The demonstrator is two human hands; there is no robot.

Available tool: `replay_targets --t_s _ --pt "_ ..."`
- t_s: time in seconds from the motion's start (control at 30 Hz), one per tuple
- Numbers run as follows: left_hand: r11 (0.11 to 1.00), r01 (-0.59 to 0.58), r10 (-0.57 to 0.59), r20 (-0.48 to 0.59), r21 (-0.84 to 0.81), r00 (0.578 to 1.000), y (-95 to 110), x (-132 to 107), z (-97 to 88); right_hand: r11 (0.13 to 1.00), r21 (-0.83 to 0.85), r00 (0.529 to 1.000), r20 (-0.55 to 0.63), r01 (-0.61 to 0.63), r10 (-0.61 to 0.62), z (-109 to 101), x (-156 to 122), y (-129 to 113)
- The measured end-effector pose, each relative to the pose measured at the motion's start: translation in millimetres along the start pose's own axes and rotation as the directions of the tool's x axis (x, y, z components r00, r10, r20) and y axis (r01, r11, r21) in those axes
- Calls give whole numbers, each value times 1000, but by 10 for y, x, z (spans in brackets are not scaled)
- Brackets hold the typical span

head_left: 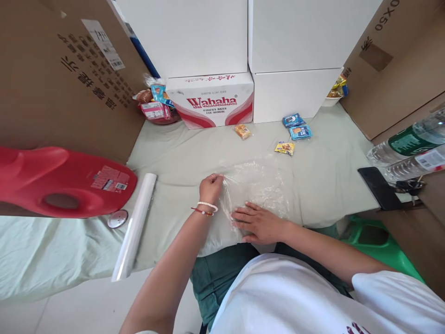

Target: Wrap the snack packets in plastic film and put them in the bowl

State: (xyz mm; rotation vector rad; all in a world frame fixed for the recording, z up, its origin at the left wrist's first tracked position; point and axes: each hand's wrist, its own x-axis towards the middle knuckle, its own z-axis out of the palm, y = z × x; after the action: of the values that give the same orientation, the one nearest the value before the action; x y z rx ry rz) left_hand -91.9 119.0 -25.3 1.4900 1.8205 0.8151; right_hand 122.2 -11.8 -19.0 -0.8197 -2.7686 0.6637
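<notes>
A crinkled sheet of clear plastic film (pixel 266 183), or possibly a clear bag, lies on the cloth-covered table (pixel 174 153) in front of me. My left hand (pixel 211 186) pinches its left upper edge, and the film is pulled into folds there. Flat on the film's lower part rests my right hand (pixel 259 222), palm down with the fingers stretched to the left. Beyond the film lie an orange-wrapped snack (pixel 242 131), a yellow cookie packet (pixel 284 148) and two blue snack packets (pixel 300 132). To the left is a roll of clear film (pixel 135 227).
A red jug (pixel 79 181) and a round tin-like disc (pixel 117 218) are on the left. At the back stand a Wahaha water carton (pixel 215 104) and a basket of snacks (pixel 158 104). Plastic bottles (pixel 410 144), a phone (pixel 379 188) and a green stool (pixel 378 241) are right.
</notes>
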Motion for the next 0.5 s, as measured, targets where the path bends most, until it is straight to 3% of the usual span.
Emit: replay_targets --t_s 0.1,0.2,0.27,0.33,0.37,0.4,0.47,0.5 --pt "997 46 -45 -16 68 999 20 225 -113 1000 15 1000 21 18 -18 9 -52 -3" --pt "986 25 -6 -118 164 993 125 289 -236 1000 11 1000 18 20 -20 1 -35 -2" --pt "970 -58 97 -158 235 983 232 199 -298 1000 12 1000 7 18 -18 5 -12 -5" --pt "931 -225 251 -54 289 967 343 35 -335 1000 16 1000 2 15 -15 7 5 -12" --pt "883 -362 354 85 298 932 389 -55 -347 1000 19 1000 2 15 -15 5 9 -15" --pt "809 -517 454 259 281 852 423 -137 -356 1000 22 1000 5 15 -15 0 12 -18" --pt "627 -760 562 575 174 595 441 -251 -384 1000 25 1000 12 12 -12 -19 13 -22" --pt "556 -822 561 675 122 480 424 -273 -411 1000 27 1000 13 7 -7 -32 11 -23"
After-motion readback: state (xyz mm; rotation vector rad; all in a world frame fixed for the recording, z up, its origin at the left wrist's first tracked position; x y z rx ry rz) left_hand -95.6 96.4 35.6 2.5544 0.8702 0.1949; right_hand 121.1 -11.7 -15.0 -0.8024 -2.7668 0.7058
